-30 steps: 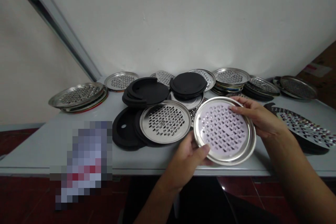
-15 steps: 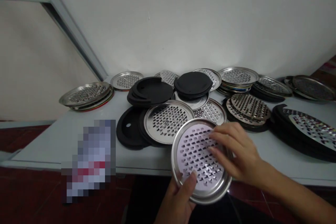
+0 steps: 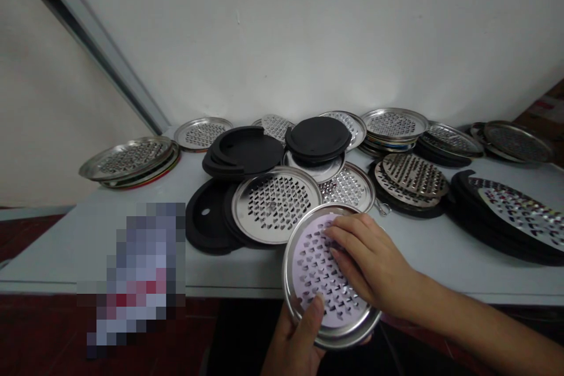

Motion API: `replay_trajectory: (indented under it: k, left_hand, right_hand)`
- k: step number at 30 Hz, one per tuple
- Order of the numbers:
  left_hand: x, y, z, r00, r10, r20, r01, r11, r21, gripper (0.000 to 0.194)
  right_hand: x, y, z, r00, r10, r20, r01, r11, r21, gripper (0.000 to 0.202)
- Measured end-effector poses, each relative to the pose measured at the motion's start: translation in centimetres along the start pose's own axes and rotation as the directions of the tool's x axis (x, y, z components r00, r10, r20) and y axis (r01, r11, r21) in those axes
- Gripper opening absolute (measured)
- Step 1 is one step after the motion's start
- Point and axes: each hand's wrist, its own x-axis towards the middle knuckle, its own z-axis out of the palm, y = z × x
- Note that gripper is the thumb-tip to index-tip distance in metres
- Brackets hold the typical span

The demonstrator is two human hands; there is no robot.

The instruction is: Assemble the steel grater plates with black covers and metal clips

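Note:
My left hand [image 3: 299,335] grips a round metal grater [image 3: 302,229] by its lower left edge, thumb on top and fingers underneath. A raised rim runs around its pale lilac-looking toothed face, which tilts toward me above the table's front edge. My right hand [image 3: 368,261] lies over the right part of the same face, its fingers bent and drawn together with the tips at the holes. Whether anything small is between those fingertips is hidden. Just behind, another round metal grater [image 3: 277,205] rests on a black round holder [image 3: 211,217].
The light table [image 3: 141,205] stands against a wall. Stacks of graters [image 3: 394,123] line its back, more graters [image 3: 132,158] sit at left, and black discs [image 3: 317,138] lie mid-table. Large black holders [image 3: 506,223] with graters are at right. A blurred-out package [image 3: 141,270] overlaps the front left edge.
My right hand has shifted left and slightly up across the grater's face. The grater, still in my left hand, sits slightly lower and further left in view. The camera view has moved a little.

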Motion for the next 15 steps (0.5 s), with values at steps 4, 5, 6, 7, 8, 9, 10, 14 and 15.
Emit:
replay_trajectory:
  k: [4,5,6,7,8,9,10,14,15]
  left_hand:
    - [0.0,-0.4,-0.4,0.999,-0.01,-0.054,0.009,1.0,-0.01,0.066]
    - [0.1,-0.5,-0.4,0.998,-0.009,-0.06,0.008,1.0,-0.014,0.064]
    - [0.1,-0.6,-0.4,0.998,-0.003,-0.062,0.001,1.0,-0.017,0.062]
    - [0.2,-0.6,-0.4,0.998,0.01,-0.059,-0.011,1.0,-0.018,0.061]
    - [0.3,-0.6,-0.3,0.998,0.028,-0.051,-0.029,0.999,-0.02,0.059]
    - [0.4,-0.6,-0.3,0.998,0.049,-0.041,-0.05,0.999,-0.021,0.058]
    - [0.4,-0.6,-0.2,0.997,0.066,-0.034,-0.066,0.998,-0.021,0.058]
    - [-0.3,-0.8,-1.1,0.989,0.025,-0.145,-0.022,0.999,0.024,0.06]
    - [-0.6,-0.9,-1.8,0.98,-0.004,-0.199,0.011,0.999,0.036,0.058]
  right_hand:
    - [0.0,0.1,0.1,1.0,-0.011,0.005,0.011,1.0,0.017,0.021]
    - [0.0,0.1,0.2,1.0,-0.012,0.004,0.012,1.0,0.022,0.021]
    - [-0.1,0.0,0.2,1.0,-0.012,0.0,0.012,1.0,0.023,0.022]
    - [-0.1,0.0,0.2,1.0,-0.012,-0.004,0.012,1.0,0.022,0.023]
    - [-0.2,0.0,0.2,1.0,-0.012,-0.009,0.012,1.0,0.02,0.024]
    - [-0.2,-0.1,0.1,1.0,-0.014,-0.014,0.014,1.0,0.018,0.025]
    - [-0.3,-0.1,-0.1,1.0,-0.018,-0.016,0.018,1.0,0.023,0.027]
    - [0.3,0.4,-1.7,0.999,-0.002,-0.034,0.007,0.991,0.131,0.029]
    - [0.8,0.7,-2.2,0.998,0.026,-0.05,-0.018,0.986,0.166,0.028]
